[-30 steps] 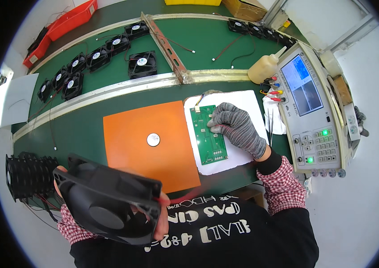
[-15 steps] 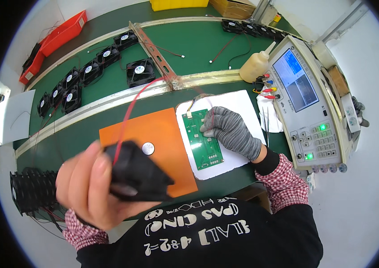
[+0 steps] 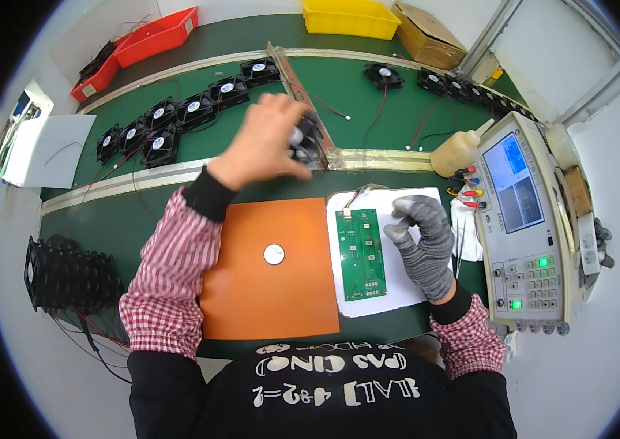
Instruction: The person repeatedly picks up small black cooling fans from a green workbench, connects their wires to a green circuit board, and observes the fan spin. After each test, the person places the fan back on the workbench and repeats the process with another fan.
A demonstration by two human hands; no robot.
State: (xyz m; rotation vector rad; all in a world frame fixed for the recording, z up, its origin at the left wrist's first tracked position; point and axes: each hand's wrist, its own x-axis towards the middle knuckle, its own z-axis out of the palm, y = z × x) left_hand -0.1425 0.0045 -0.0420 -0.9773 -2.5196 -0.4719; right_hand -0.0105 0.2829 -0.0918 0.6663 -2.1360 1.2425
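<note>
My left hand (image 3: 262,143), bare and slightly blurred, is at a black cooling fan (image 3: 305,140) beside the metal divider. Its fingers lie over the fan's far side and its thumb at the near side; the hand hides the fan's left part. My right hand (image 3: 425,241), in a grey glove, is empty with fingers curled and a gap to the thumb. Just left of it a green circuit board (image 3: 360,274) lies on a white sheet (image 3: 400,294). An orange mat (image 3: 251,300) with a round white label (image 3: 274,254) adjoins it.
Several black fans (image 3: 194,107) line the far left, and another fan (image 3: 383,75) lies right of the divider (image 3: 294,80). A test instrument (image 3: 517,183) and bottle (image 3: 455,152) stand right. Stacked fans (image 3: 68,274) stand left; red (image 3: 158,36) and yellow bins (image 3: 350,18) at the back.
My left hand has moved from near me to the far side, without the fan it held. A fan now lies right of the divider. My right hand has lifted off the circuit board.
</note>
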